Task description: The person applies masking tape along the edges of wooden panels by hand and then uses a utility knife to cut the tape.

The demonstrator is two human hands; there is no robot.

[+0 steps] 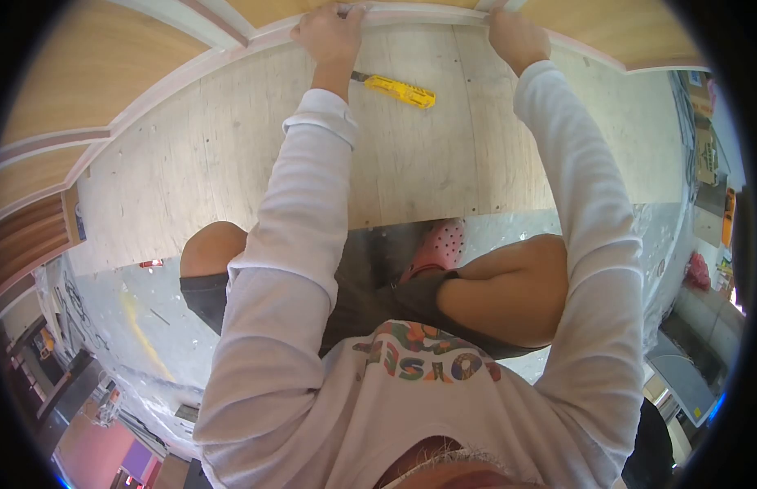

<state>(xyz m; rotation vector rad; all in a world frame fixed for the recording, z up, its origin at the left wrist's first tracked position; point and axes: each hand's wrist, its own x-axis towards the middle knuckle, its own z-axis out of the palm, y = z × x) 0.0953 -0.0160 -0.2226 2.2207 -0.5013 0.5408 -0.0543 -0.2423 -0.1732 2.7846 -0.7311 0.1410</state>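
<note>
Two sets of fingertips meet the pale strip (pixel 421 14) along the top edge of the view. Those of the left hand (pixel 328 37) curl at its near edge; those of the right hand (pixel 519 39) reach the same strip farther along, partly hidden behind the knuckles. Whether either hand is clenched on it or merely resting, I cannot tell. The strip borders the tan wooden panels (pixel 623 28) beyond, and looks like part of their framing (the lens bends it into a curve, so its straightness is hard to judge).

I'd expect it to be stiff and fairly light if loose, slim enough to flex over a long span, with little slip on its dull face. Holding it at two well-separated points, as the hands are placed, should suit it best; the corners probably chip most easily.

Just behind the left hand, a yellow utility knife (pixel 400 90) lies on the plywood board (pixel 419 163). Farther back come white sleeves (pixel 301 204), bent knees and a pink perforated clog (pixel 445 243).
</note>
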